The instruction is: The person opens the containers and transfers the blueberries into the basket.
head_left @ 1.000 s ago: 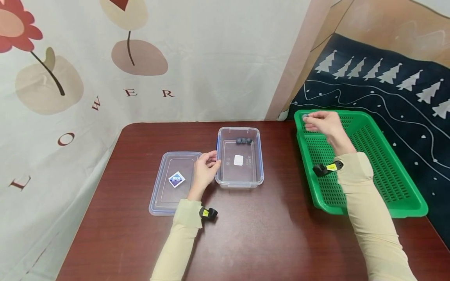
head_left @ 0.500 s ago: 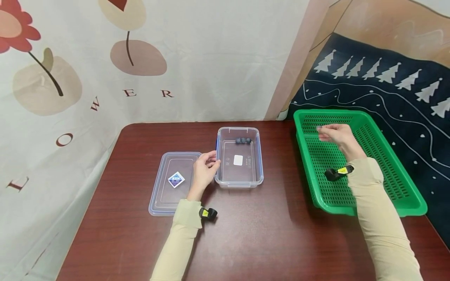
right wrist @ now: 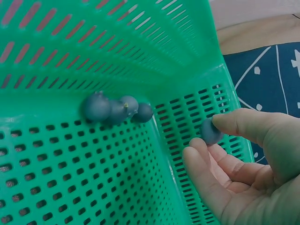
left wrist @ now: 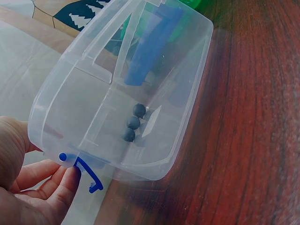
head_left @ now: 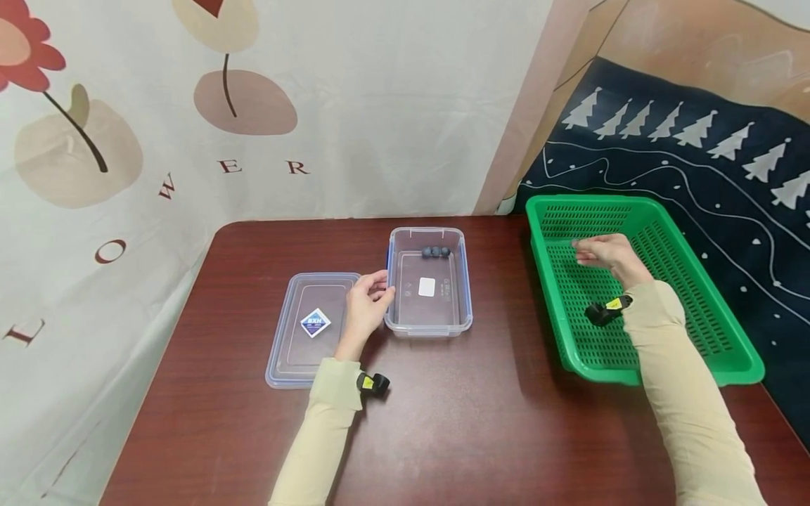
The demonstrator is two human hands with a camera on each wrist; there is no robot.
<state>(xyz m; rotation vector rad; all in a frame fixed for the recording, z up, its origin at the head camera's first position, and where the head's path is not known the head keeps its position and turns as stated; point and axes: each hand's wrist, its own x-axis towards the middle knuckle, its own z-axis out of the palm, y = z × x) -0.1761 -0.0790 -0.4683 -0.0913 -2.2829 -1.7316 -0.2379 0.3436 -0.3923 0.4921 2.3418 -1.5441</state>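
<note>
My left hand (head_left: 367, 306) holds the left side of a clear plastic food container (head_left: 427, 309), its thumb and fingers at the edge near a blue latch (left wrist: 89, 173). Three blueberries (left wrist: 133, 123) sit in a row inside, by the far end in the head view. Over the green plastic basket (head_left: 550, 330), my right hand (head_left: 610, 254) pinches one blueberry (right wrist: 212, 131) between thumb and fingertips. Several more blueberries (right wrist: 115, 110) lie clustered along the basket's bottom edge in the right wrist view; in the head view, they are hidden.
A clear lid (head_left: 294, 358) with a diamond-shaped sticker lies left of the container, partly behind the left hand. Everything stands on a dark red wooden table (head_left: 468, 422). A printed white cloth (head_left: 380, 105) hangs behind, and a navy tree-patterned cloth (head_left: 690, 169) borders the basket.
My right hand has moved from the basket's far left corner rightward and nearer, over the basket's inside, with the blueberry at its fingertips. The left hand keeps its place on the container.
</note>
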